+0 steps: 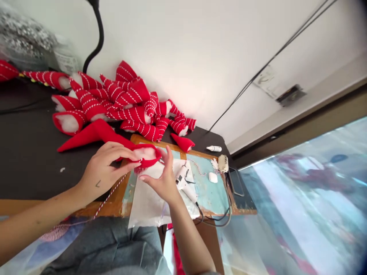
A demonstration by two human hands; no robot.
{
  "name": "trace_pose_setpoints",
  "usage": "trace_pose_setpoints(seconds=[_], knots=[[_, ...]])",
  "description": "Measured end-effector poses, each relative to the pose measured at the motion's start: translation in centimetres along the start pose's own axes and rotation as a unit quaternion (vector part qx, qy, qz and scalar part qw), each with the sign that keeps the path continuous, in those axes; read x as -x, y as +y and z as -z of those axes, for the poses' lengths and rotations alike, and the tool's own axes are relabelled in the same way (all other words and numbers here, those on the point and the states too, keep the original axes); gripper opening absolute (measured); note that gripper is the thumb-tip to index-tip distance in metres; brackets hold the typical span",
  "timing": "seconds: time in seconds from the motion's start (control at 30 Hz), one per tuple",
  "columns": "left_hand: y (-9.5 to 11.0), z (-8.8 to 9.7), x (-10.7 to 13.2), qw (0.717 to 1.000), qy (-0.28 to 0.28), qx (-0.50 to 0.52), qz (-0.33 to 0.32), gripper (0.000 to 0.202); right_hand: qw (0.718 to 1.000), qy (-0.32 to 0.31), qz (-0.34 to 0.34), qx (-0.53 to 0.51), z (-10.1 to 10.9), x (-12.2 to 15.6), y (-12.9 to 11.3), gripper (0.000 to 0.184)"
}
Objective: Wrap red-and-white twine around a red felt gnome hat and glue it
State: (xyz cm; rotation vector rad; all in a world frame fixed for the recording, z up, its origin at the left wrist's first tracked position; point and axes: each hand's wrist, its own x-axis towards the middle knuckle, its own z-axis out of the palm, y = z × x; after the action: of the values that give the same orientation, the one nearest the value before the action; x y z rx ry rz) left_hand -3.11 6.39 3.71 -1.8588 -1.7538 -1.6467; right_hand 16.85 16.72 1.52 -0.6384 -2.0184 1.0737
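Over the table (28, 164), left hand (100, 170) pinches stuffed red cone (147, 162) by rim; right hand (163, 180) curves half-open beside it, hold unclear.

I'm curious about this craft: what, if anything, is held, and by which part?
A red cloth cone with white stuffing: the left hand holds it by the rim of its open end. The right hand is at that rim; its grip is unclear.

It's plain, solid red on the soft open-mouthed cloth piece (151, 162), with fluffy white stuffing (145, 153) inside, while the heaped red fabric cones (134, 93) blaze with white dashed stripes! Red and white twist along the thin cord (111, 195), and there's white on the pistol-shaped plastic glue gun (189, 191), pale blue on the flat mat (210, 195)
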Motion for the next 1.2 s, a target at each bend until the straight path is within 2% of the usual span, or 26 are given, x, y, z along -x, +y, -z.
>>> trace_pose_setpoints(seconds=[0.1, 0.2, 0.3, 0.43, 0.6, 0.7, 0.77, 0.97, 1.1, 1.17, 1.2], knots=[[1.2, 1.0, -1.0, 0.995, 0.001, 0.04, 0.095, 0.025, 0.995, -0.023, -0.057, -0.077, -1.1, -1.1, -1.7, 0.117], [1.6, 1.9, -1.3, 0.984, -0.017, 0.072, 0.161, 0.04, 0.99, -0.021, -0.071, -0.123, -1.6, -1.2, -2.8, 0.111], [1.8, 2.6, -1.2, 0.981, -0.046, 0.068, 0.177, 0.049, 0.99, -0.009, -0.059, -0.125, -1.8, -0.7, -3.2, 0.107], [2.0, 2.6, -0.9, 0.973, -0.077, 0.095, 0.195, 0.043, 0.994, 0.001, -0.049, -0.101, -1.9, -0.2, -3.3, 0.105], [2.0, 2.5, -1.0, 0.959, -0.109, 0.115, 0.235, 0.046, 0.995, 0.01, -0.047, -0.086, -1.8, -0.1, -3.3, 0.103], [2.1, 2.3, -1.3, 0.962, -0.104, 0.109, 0.229, 0.063, 0.995, 0.014, -0.053, -0.079, -1.6, -0.1, -3.3, 0.101], [2.1, 1.9, -1.5, 0.959, -0.087, 0.143, 0.229, 0.073, 0.995, 0.014, -0.061, -0.076, -1.5, -0.1, -3.4, 0.101], [1.0, 1.0, -1.5, 0.917, -0.082, 0.237, 0.31, 0.082, 0.991, 0.015, -0.098, -0.089, -1.6, -0.2, -2.8, 0.101], [0.1, 0.7, 0.3, 0.899, -0.042, 0.27, 0.343, 0.089, 0.973, 0.029, -0.139, -0.182, -2.0, -0.5, -1.7, 0.086], [0.4, 0.3, 1.5, 0.876, -0.078, 0.294, 0.375, 0.084, 0.957, 0.033, -0.165, -0.237, -2.1, -0.6, -1.4, 0.08], [0.7, 0.0, 2.1, 0.855, -0.111, 0.317, 0.395, 0.081, 0.95, 0.033, -0.174, -0.257, -2.1, -0.6, -1.4, 0.079]])
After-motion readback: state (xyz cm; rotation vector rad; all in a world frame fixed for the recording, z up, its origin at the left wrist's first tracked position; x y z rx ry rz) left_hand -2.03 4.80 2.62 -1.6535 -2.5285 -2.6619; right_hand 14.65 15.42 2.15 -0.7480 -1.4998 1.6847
